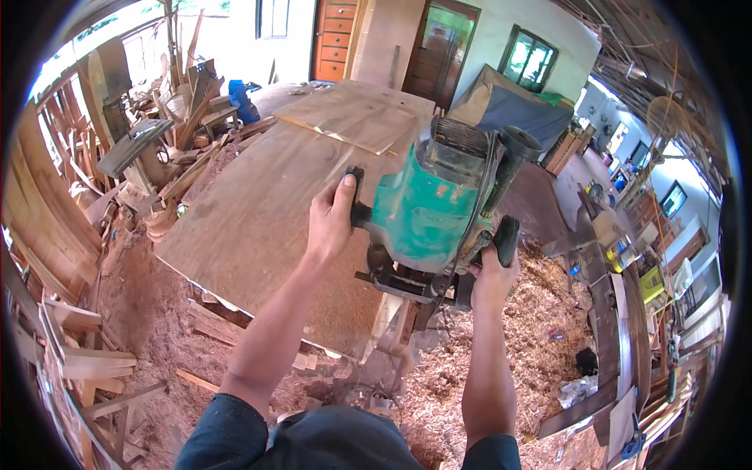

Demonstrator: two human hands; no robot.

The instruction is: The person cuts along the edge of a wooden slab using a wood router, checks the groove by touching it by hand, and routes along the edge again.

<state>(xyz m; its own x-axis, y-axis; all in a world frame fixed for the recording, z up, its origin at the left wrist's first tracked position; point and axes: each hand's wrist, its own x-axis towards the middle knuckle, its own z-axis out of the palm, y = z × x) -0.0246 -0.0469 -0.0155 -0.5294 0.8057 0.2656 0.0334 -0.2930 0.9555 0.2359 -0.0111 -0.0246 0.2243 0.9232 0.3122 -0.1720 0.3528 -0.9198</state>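
Right now both hands are closed on a green power tool (pixel 431 207), one at each side. The left hand (pixel 330 215) grasps the black handle (pixel 358 196) on the left, its thumb up along the top, while the right hand (pixel 493 278) is wrapped round the matching grip (pixel 507 239) on the right. Between them, the tool is at the near right side of a wide wooden board (pixel 266 204), above a narrow piece of wood (pixel 403 323); its base is dark and partly hidden, so I can't be sure whether it touches the wood. A black cord (pixel 484 188) runs down the tool's right side.

Farther back on the board lies a thin wooden strip (pixel 329 135). Curly shavings (pixel 540 329) cover the floor to the right, with a crumpled plastic bag (pixel 578 392) among them. Scrap wood (pixel 196 110) is heaped at the left, near a blue bag (pixel 244 102). Beyond the board are orange drawers (pixel 335 39), a brown door (pixel 439 47) and a grey cover (pixel 525 110) below a window (pixel 530 59).
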